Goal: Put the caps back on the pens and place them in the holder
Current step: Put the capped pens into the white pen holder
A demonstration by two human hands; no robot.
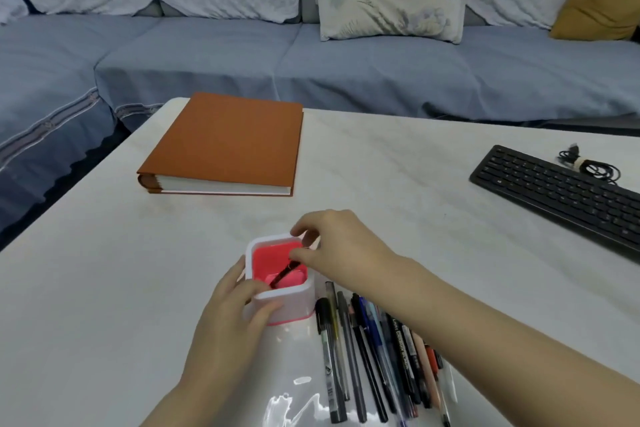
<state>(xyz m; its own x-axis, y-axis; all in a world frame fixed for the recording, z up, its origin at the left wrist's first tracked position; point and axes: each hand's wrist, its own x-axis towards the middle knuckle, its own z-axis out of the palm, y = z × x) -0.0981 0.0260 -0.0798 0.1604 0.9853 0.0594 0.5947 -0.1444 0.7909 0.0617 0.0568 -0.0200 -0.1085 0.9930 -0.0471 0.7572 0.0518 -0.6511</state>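
Centrally, left hand (228, 319) curled round holder (294, 302), right hand (343, 246) pinching black pen (282, 276) slanted inside, loose pens (367, 350) beside it on table (104, 288)

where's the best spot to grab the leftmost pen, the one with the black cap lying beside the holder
Pinch the leftmost pen around mid-barrel, coming from above and its left. It lies flat, its capped end toward the holder, and that left side is bare while the other pens crowd its right.
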